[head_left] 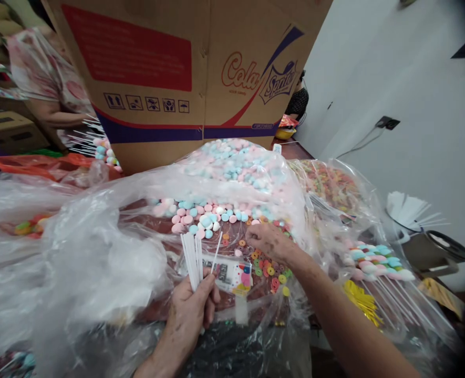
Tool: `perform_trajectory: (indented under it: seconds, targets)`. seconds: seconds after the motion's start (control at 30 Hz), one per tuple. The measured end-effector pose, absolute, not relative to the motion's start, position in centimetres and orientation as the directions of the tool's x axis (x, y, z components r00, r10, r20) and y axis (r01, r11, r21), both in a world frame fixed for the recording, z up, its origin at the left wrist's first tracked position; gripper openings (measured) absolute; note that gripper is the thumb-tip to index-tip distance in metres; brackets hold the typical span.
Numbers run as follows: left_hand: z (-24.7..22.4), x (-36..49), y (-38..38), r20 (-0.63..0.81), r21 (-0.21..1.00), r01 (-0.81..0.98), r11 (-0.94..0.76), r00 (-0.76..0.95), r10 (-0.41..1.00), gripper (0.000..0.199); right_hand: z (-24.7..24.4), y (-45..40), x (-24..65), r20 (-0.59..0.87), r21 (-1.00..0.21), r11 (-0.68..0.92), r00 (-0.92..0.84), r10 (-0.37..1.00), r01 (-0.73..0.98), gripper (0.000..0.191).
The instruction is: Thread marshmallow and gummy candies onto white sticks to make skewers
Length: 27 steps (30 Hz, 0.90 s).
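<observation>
My left hand (193, 304) is closed round a bundle of white sticks (193, 257). One single stick (217, 252) leans apart from the rest, pinched at the thumb. My right hand (269, 241) is over the sweets with its fingers curled; whatever lies in them is hidden. A pink marshmallow shows right at its knuckles. Pink, white and blue marshmallows (204, 223) spill from a big clear bag (232, 163) just beyond. Colourful ring gummies (266, 265) are scattered below my right hand. Between the hands, a printed plastic wrapper (232, 275) lies flat on the table.
A tall cardboard box (200, 63) stands behind the bag. To the right are a bag of gummies (327, 181), finished marshmallow skewers (382, 262), yellow ties (361, 302) and a jug (429, 257) beside white sticks (407, 210). Loose plastic covers the left. Another person (51, 79) is at far left.
</observation>
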<state>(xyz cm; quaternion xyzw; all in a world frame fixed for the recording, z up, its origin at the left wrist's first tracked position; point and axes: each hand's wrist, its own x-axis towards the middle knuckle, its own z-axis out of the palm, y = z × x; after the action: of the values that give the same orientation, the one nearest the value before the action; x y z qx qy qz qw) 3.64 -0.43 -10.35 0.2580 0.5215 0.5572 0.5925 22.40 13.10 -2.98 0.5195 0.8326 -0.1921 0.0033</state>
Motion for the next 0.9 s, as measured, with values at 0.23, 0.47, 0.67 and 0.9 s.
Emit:
perform_trajectory:
  seconds: [0.23,0.47,0.67,0.9]
  targets:
    - [-10.0,3.8,-0.4,-0.343,0.888,-0.382,0.255,-0.182,0.922,0.046,-5.7,11.3,22.1,-0.088,-0.176,0.519,-0.539,0.838,0.836,0.011]
    - [-9.8,3.8,-0.4,-0.323,0.897,-0.372,0.238,-0.185,0.928,0.045,-5.3,11.2,22.6,-0.085,-0.244,0.443,-0.474,0.876,0.863,0.013]
    - [-10.0,3.8,-0.4,-0.331,0.898,-0.365,0.246,-0.19,0.924,0.044,-4.2,12.0,21.2,0.013,-0.468,0.375,-0.418,0.908,0.8,0.012]
    - [-10.2,3.7,-0.4,-0.328,0.894,-0.377,0.244,-0.178,0.928,0.046,-4.2,13.3,20.4,0.008,-0.644,0.39,-0.504,0.863,0.657,0.014]
